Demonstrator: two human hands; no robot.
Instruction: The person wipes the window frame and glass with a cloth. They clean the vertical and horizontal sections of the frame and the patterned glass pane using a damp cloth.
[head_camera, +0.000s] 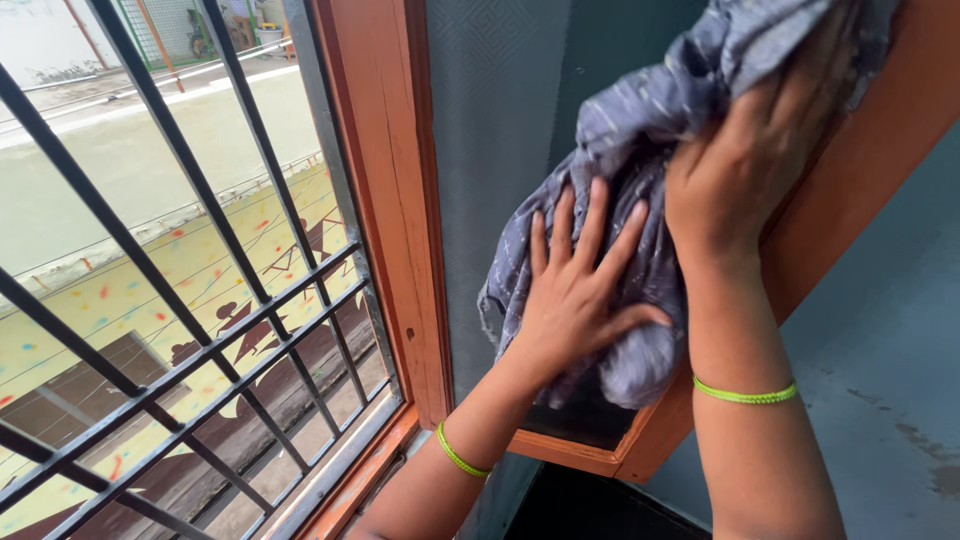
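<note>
Cloth (640, 150), grey and crumpled, lies bunched against the glass pane (495, 150) of the open wooden window sash (850, 170). Judge it soft, light and limp, so take it by a gathered fold. Your left hand (580, 290) presses it flat with fingers spread; your right hand (760, 150) clutches the upper bunch. Barred grille (180, 300) stands left, grey wall (880, 350) right

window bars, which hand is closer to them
Left. The left hand lies flat on the grey cloth, nearer the window bars; the right hand grips the cloth farther away.
</note>
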